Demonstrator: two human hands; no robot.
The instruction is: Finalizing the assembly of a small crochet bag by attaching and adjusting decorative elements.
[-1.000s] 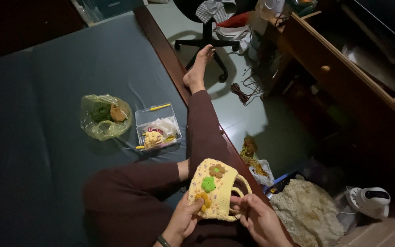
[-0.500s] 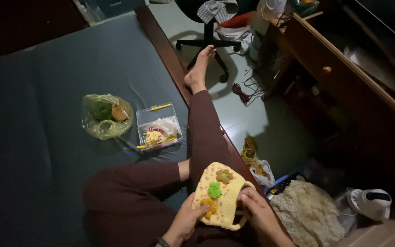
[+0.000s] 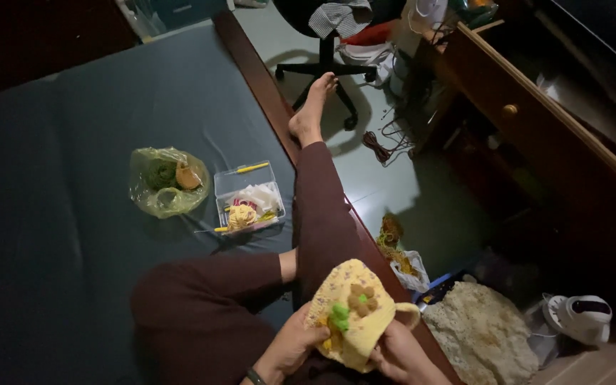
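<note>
A yellow crocheted piece (image 3: 354, 310) with a green flower and a brown flower on it rests over my lap. My left hand (image 3: 292, 344) grips its left edge, thumb on the front. My right hand (image 3: 401, 353) holds its lower right side from beneath, next to a yellow loop handle (image 3: 409, 314). I sit on a dark green mattress (image 3: 73, 214), one leg folded and the other stretched out toward an office chair.
On the mattress lie a clear plastic box (image 3: 249, 196) of yarn bits and hooks and a yellow-green bag (image 3: 167, 180) of yarn. An office chair (image 3: 329, 50), wooden desk (image 3: 536, 107), cream crocheted cloth (image 3: 483, 335) and a white appliance (image 3: 579, 317) stand on the floor at right.
The crocheted piece has turned and folded in my hands, with the loop handle now sticking out at the right. The view has shifted slightly.
</note>
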